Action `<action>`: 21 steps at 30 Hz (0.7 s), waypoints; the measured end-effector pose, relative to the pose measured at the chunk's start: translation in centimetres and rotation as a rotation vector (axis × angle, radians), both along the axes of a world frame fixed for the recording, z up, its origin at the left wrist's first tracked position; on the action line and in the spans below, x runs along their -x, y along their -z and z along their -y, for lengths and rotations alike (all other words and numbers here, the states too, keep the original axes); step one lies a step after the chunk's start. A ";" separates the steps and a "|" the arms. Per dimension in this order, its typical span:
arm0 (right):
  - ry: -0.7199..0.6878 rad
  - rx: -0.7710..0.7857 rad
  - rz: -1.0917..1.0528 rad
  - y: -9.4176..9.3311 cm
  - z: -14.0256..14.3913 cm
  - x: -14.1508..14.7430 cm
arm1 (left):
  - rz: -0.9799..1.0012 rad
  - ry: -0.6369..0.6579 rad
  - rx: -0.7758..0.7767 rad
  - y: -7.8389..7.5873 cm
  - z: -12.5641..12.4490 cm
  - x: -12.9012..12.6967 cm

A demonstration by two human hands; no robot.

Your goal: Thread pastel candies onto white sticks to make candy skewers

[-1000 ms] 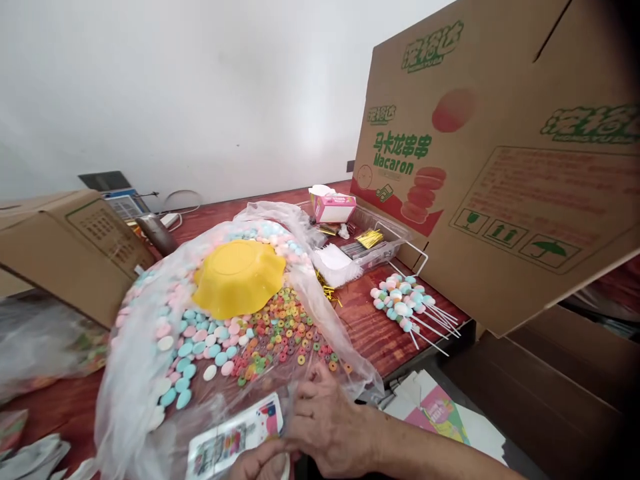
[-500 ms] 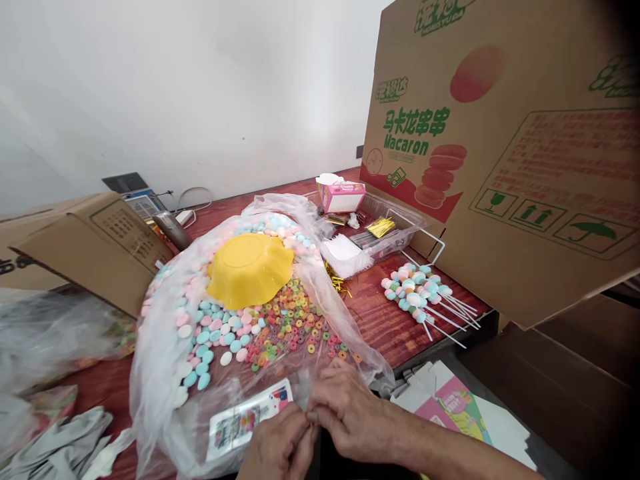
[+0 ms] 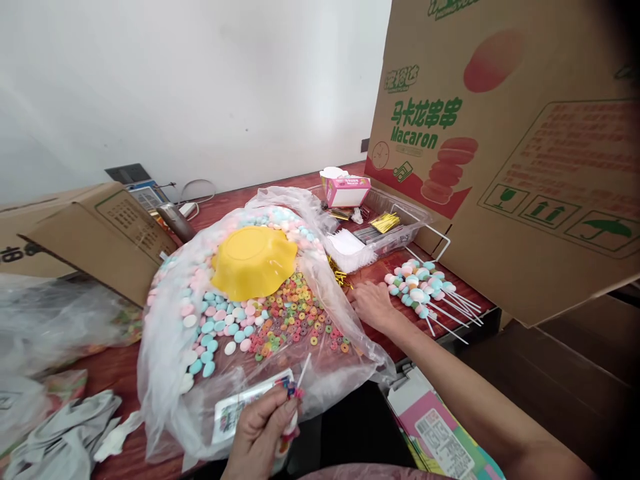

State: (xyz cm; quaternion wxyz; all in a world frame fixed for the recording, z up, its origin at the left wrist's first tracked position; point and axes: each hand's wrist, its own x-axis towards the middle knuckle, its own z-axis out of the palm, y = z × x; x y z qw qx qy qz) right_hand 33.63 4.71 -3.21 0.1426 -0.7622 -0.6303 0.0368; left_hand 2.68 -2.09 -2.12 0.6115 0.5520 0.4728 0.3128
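Near the lower edge, my left hand (image 3: 260, 427) is closed around a candy skewer (image 3: 291, 423), whose white stick pokes up above the fingers. Some pink and blue shows by the thumb; much of the skewer is hidden in the grip. My right hand (image 3: 373, 303) is stretched out over the table, fingers curled together beside the gold twist ties (image 3: 340, 273). Whether its fingertips hold anything is hidden. Just right of it lies a pile of pastel candy skewers (image 3: 417, 287) with white sticks. Loose pastel candies (image 3: 213, 327) and fruit-coloured rings (image 3: 295, 317) lie on a clear plastic sheet (image 3: 350, 373).
An upturned yellow bowl (image 3: 253, 260) sits among the candies. Behind stands a clear tray (image 3: 410, 233) with a pink box (image 3: 347, 191). A large carton (image 3: 480, 253) walls off the right; another carton (image 3: 107, 233) leans at left. Printed cards (image 3: 440, 427) lie below the table edge.
My hands were together at the front edge. The right has moved away, forward to the gold ties, while the left stays low and now shows the skewer's stick upright. The view has shifted slightly.
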 end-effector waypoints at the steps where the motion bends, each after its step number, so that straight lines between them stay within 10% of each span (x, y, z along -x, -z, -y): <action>1: 0.010 0.025 0.008 0.8 -0.4 0.3 | 0.056 -0.032 0.098 -0.1 0.2 -0.2; 5: 0.076 0.044 0.001 2.0 -0.7 0.3 | 0.202 -0.164 0.286 0.1 0.5 0.1; 12: 0.184 -0.201 -0.112 -1.3 2.8 -1.8 | 0.235 -0.203 0.273 1.5 0.1 1.7; 21: -0.609 -0.468 -0.706 -1.8 7.9 14.9 | 0.108 -0.033 -0.163 0.3 -1.7 -0.6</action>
